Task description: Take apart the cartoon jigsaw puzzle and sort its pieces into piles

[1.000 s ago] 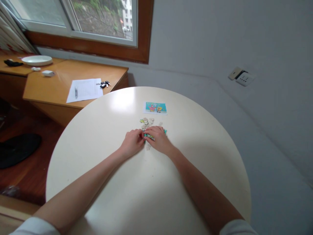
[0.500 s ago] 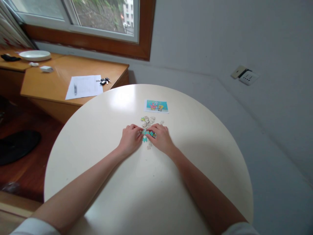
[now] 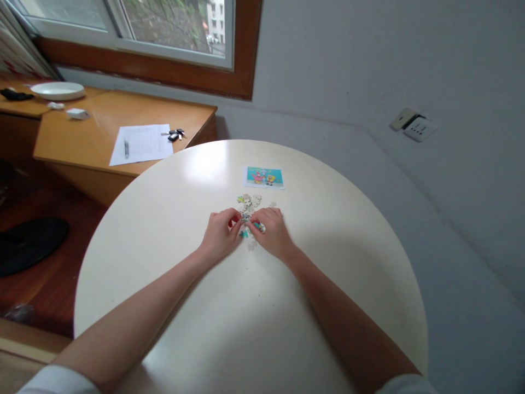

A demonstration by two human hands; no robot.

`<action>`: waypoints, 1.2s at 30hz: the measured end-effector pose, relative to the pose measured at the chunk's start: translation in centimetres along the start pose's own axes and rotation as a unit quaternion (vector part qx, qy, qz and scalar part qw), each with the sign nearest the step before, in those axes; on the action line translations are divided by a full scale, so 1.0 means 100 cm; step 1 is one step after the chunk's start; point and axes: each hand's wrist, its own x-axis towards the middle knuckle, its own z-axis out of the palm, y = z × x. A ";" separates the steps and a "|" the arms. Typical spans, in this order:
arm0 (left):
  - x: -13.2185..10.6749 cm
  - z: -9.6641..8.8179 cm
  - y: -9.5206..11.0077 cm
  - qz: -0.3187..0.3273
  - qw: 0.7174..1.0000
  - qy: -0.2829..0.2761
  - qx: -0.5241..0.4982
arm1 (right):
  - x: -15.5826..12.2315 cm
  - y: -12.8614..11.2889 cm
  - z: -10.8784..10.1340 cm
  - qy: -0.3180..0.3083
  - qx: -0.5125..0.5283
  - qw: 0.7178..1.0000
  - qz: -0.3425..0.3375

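Note:
Several small jigsaw puzzle pieces point(image 3: 248, 203) lie in a loose pile on the white round table, most with their pale backs up. My left hand point(image 3: 222, 232) pinches a puzzle piece at the pile's near side, thumb and forefinger closed. Opposite it, my right hand point(image 3: 270, 232) is also closed on a puzzle piece, its fingertips almost meeting the left ones. Part of a colourful piece shows under the right fingers. A turquoise piece point(image 3: 244, 233) lies just below the hands, with a pale piece point(image 3: 252, 245) nearer me. The fingers hide much of what they hold.
A cartoon picture card point(image 3: 264, 177) lies beyond the pile on the round table point(image 3: 164, 208). To the left, a wooden desk point(image 3: 102, 112) bears a printed sheet point(image 3: 141, 143), keys point(image 3: 176, 134) and a white dish point(image 3: 58, 91). A wall socket point(image 3: 420, 128) is at right.
My left fingers have shifted and bent, opening a gap between forefinger and thumb behind the tips. The fingertips of both hands are closer together, covering more of the turquoise pieces.

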 end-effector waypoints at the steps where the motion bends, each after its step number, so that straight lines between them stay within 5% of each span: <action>1: 0.000 0.000 0.001 -0.004 1.000 0.004 -0.009 | 0.000 -0.001 -0.001 -0.001 -0.003 1.000 -0.015; 7: 0.000 0.003 -0.001 -0.040 0.994 0.018 -0.100 | 0.001 -0.004 -0.003 0.016 -0.015 0.998 -0.055; 12: 0.002 0.004 -0.004 -0.061 0.992 0.002 -0.108 | 0.001 0.005 -0.002 0.052 -0.001 0.998 0.032; 15: 0.002 0.004 -0.003 -0.048 0.994 -0.003 -0.096 | -0.001 0.012 -0.002 0.027 -0.012 0.997 0.076; 23: 0.002 0.001 -0.003 -0.047 0.995 0.025 -0.081 | -0.008 0.013 0.000 -0.093 -0.093 0.991 0.041; 36: 0.001 0.007 -0.008 0.039 0.997 -0.065 -0.014 | -0.002 0.016 0.002 -0.041 0.016 0.999 0.032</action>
